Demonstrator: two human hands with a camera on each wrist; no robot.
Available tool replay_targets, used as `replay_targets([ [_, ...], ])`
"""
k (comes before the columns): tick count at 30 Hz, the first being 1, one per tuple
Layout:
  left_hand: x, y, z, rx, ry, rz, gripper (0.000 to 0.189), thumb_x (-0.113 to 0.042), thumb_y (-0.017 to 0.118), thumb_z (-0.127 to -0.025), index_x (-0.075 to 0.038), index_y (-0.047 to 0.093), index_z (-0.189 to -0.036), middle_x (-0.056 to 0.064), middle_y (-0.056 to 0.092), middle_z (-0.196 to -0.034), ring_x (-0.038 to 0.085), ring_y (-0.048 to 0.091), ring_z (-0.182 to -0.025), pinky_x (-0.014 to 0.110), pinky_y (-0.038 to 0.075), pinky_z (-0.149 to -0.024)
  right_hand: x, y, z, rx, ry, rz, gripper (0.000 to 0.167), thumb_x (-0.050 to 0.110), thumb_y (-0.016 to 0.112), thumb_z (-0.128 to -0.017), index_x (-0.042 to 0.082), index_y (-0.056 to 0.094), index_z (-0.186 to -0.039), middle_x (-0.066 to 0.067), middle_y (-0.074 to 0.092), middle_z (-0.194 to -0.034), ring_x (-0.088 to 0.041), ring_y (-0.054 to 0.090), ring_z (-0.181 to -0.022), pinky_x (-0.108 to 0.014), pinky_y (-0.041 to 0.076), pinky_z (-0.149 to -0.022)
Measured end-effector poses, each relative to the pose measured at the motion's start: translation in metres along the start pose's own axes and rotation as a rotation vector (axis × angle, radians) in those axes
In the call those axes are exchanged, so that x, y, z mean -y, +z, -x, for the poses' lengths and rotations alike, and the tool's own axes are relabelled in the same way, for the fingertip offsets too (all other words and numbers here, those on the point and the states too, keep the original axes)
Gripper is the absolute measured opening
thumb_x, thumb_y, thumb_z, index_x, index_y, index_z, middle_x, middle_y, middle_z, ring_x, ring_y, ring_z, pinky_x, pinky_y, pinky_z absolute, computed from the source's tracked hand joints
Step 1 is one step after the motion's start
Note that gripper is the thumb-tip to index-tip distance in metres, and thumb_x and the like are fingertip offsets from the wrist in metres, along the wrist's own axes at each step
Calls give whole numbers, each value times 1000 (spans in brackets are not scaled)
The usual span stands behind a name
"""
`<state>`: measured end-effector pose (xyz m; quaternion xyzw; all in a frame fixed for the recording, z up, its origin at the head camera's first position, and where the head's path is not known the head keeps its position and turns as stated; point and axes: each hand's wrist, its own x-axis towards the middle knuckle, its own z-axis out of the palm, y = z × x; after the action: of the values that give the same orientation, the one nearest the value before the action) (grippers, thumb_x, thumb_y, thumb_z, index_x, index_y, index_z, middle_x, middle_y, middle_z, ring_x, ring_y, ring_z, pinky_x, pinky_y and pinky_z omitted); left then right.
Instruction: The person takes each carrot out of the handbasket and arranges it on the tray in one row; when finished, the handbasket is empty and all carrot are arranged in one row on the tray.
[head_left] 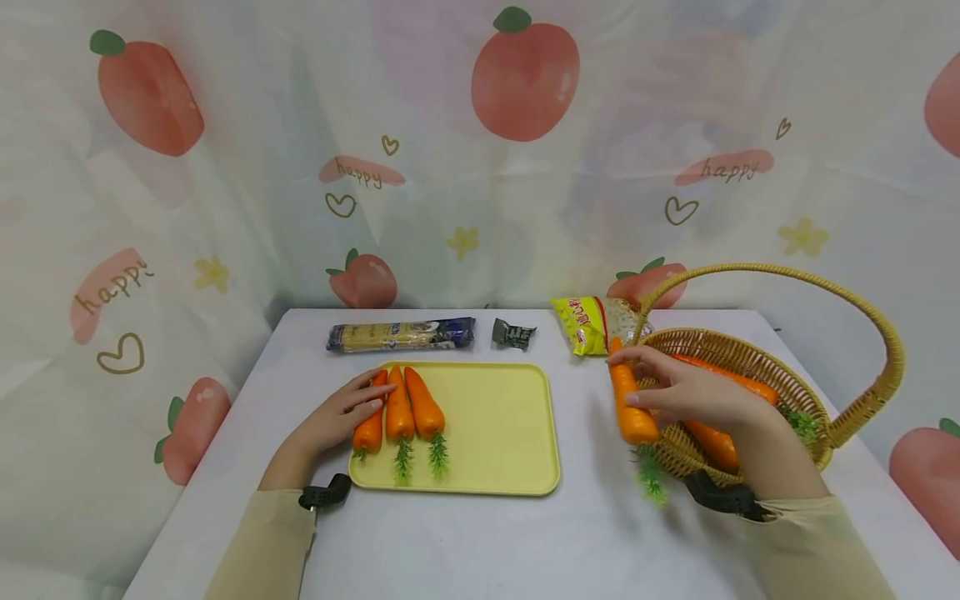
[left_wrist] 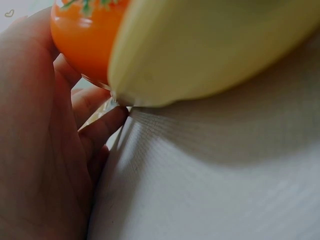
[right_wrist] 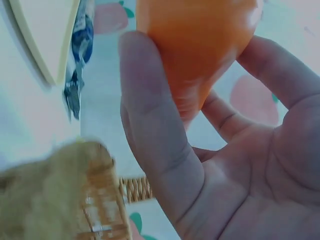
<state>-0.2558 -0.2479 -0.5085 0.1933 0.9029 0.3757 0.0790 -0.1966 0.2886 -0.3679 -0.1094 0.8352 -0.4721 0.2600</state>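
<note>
My right hand (head_left: 693, 392) pinches an orange carrot (head_left: 628, 400) with a green leafy top between thumb and fingers, above the table beside the wicker basket (head_left: 832, 433). In the right wrist view the carrot (right_wrist: 200, 40) tapers toward the palm. Three carrots lie side by side on the yellow tray (head_left: 495, 425), tops toward me. My left hand (head_left: 341, 414) rests at the tray's left edge, its relaxed fingers over the leftmost carrot (head_left: 367, 435) and reaching the middle carrot (head_left: 400, 417). In the left wrist view, fingertips touch the tray's rim.
More carrots (head_left: 712, 442) lie in the basket, whose tall handle (head_left: 780, 271) arches over it. Along the back of the table are a long packet of noodles (head_left: 401, 335), a small dark wrapped block (head_left: 513, 334) and a yellow bag (head_left: 588, 325). A printed cloth hangs behind.
</note>
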Motion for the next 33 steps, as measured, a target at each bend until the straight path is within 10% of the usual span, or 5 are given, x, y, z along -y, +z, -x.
replay_targets([
  [33, -3, -1, 0, 1, 0, 13, 44, -48, 48, -101, -32, 56, -141, 3, 25, -164, 38, 21, -151, 65, 18, -119, 40, 68, -109, 139, -52, -71, 54, 31, 69, -93, 30, 43, -140, -16, 47, -138, -29, 60, -111, -41, 60, -84],
])
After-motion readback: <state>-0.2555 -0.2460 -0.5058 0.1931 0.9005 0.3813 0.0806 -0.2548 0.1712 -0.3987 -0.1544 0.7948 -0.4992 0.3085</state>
